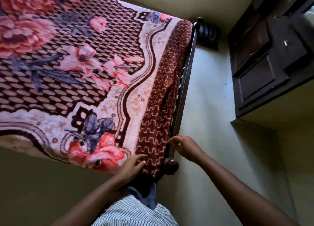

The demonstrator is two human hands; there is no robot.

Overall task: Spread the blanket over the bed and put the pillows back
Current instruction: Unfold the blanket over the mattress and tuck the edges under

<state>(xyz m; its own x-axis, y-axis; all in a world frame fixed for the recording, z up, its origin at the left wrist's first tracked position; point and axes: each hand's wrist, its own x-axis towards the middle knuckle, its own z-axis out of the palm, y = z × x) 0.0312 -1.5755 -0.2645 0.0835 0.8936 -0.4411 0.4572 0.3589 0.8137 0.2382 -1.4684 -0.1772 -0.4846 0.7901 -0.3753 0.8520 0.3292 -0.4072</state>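
Head view: a plush blanket (76, 69) with pink and red flowers on a brown lattice and a maroon zigzag border lies spread over the bed. It covers the whole top that shows and hangs over the side edge, down onto the dark wooden side rail (185, 83). No pillows are in sight.

The relation that matters is at the near corner of the bed, marked by a round wooden knob (171, 164). The maroon border runs with its long axis along the side edge, from this corner away from the person to the far corner post. Both hands are at the near end of that strip, one on each side of it, so the rest of the border lies straight ahead of them.

The left hand (130, 166) rests on top of the blanket just inside the corner, with its fingers straight and flat on the pile, holding nothing. The right hand (185, 146) is on the outer side and is the nearer one to the hanging edge. Its fingertips (170, 140) meet the border where it drops against the rail, just above the knob. Whether they pinch the cloth or only touch it cannot be told.

In my judgement the blanket is almost laid. What remains is evening this hanging edge along the rail, then the pillows.
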